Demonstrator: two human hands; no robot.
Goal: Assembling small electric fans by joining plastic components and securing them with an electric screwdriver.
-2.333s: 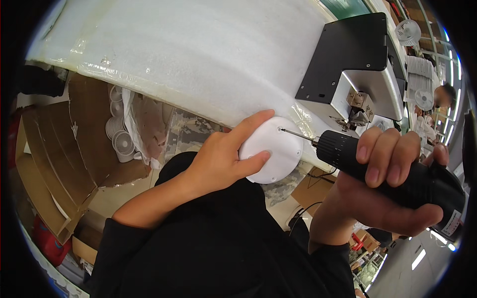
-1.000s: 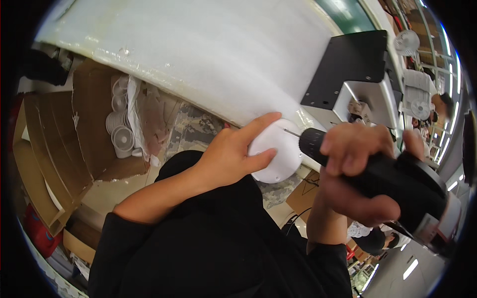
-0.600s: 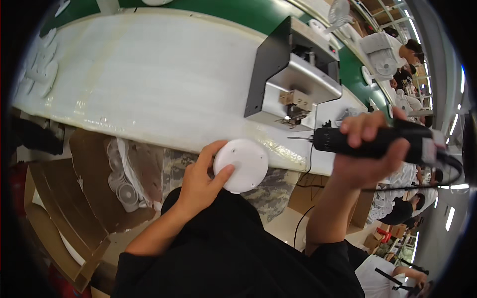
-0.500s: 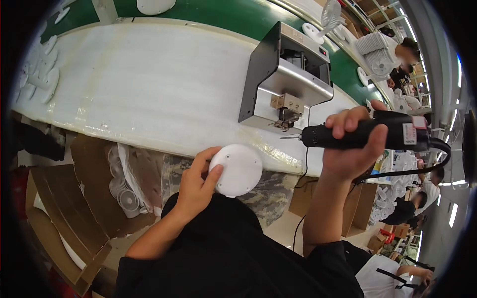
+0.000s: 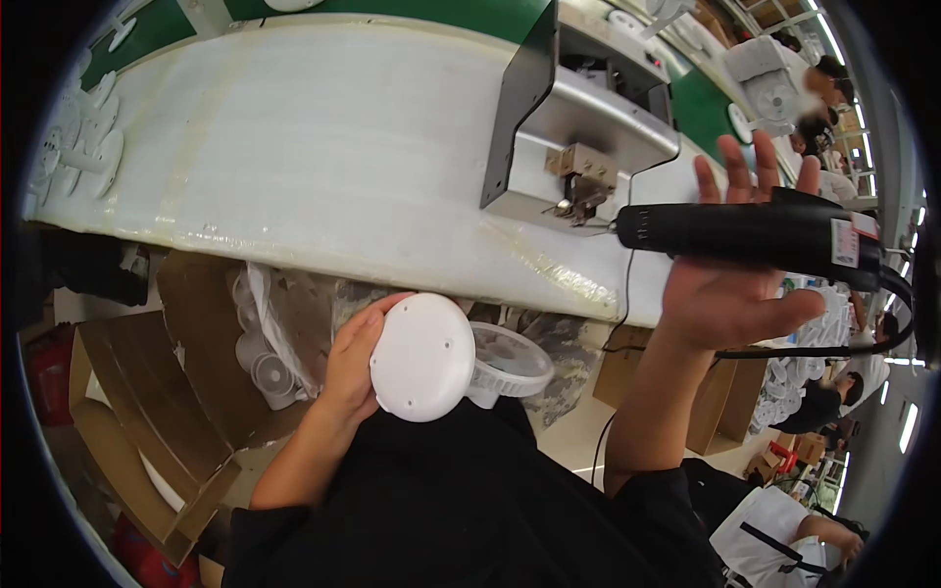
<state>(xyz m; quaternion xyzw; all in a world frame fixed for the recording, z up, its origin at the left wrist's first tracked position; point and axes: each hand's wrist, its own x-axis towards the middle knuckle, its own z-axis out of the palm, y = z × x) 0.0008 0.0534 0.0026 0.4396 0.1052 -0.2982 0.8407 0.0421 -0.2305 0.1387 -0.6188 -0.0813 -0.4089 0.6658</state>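
Note:
My left hand (image 5: 355, 355) is closed on the edge of a small white desk fan's round base (image 5: 423, 358), with its underside and small holes facing up. The fan's caged head (image 5: 512, 361) shows partly behind the base. On the right, a black electric screwdriver (image 5: 725, 235) lies across the palm of my right hand (image 5: 730, 299), whose fingers and thumb are spread apart. Its thin bit points left, close to the metal outlet (image 5: 580, 196) at the front of a grey screw feeder (image 5: 598, 127); whether they touch, I cannot tell.
White fan parts (image 5: 83, 157) stand at the far left of the plastic-covered table (image 5: 323, 137). Below the table's edge are an open cardboard box (image 5: 147, 421) and bagged fans (image 5: 279, 377). A green conveyor (image 5: 392, 15) runs behind. Other people (image 5: 833, 392) are at the right.
My right hand has loosened from its grip on the screwdriver and spread its fingers. My left hand has shifted left and turned the fan, bringing its head into view. The view has also shifted.

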